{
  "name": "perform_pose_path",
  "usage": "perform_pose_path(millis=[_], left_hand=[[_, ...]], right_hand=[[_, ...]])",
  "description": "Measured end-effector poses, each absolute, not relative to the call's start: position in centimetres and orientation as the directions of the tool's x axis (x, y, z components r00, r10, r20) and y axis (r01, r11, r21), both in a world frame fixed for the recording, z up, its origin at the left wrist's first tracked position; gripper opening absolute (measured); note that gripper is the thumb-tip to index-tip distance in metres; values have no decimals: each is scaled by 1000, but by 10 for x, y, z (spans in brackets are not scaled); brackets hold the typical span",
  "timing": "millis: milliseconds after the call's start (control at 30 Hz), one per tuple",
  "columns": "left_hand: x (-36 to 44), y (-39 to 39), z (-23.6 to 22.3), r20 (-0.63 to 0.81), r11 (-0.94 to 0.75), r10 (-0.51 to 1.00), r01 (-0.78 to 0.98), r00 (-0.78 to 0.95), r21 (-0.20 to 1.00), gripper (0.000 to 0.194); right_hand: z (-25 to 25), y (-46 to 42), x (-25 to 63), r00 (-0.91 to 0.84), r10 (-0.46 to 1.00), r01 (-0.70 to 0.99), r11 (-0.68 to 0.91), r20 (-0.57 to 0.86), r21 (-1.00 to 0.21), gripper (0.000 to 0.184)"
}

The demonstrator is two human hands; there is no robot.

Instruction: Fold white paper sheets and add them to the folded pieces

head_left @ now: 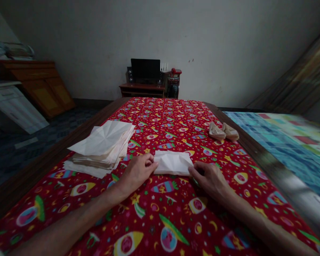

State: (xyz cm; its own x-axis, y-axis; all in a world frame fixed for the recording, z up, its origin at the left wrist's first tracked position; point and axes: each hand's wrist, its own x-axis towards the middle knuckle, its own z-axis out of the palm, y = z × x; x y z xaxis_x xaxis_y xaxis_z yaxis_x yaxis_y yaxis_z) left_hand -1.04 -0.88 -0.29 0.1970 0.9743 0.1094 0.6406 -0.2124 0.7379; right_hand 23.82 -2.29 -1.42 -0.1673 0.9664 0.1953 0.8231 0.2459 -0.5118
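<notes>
A white sheet of paper (172, 163), folded into a wide rectangle with creases across it, lies on the red patterned cloth in front of me. My left hand (142, 168) pinches its left end between thumb and curled fingers. At the lower right corner, my right hand (208, 177) grips the paper in the same way. Left of my hands rests a thick, uneven stack of creased paper sheets (102, 140), the top one white with fold lines meeting in its middle. Two folded paper pieces (223, 132) stand side by side near the right edge.
The red cloth (165, 202) covers most of a dark wooden table (101, 113). Beyond it stand a monitor (145, 68) and speakers against the wall. A bed with a checked cover (280, 142) is on the right; wooden cabinets (42, 85) are on the left.
</notes>
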Motion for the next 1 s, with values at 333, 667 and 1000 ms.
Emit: perform_pose_path(millis=[333,667,1000], left_hand=[[-8,-16,-12,367,-345,916,790,164,507,53],[6,-39,-12,220,-776,626,624,748,91,49],[3,-31,-15,158,-759,650,643,743,101,50]], right_hand=[[-11,-23,237,-145,982,902,182,123,-391,32],[-9,-22,233,-86,991,915,118,101,-385,33],[-4,-16,232,-98,994,946,111,58,-305,33]])
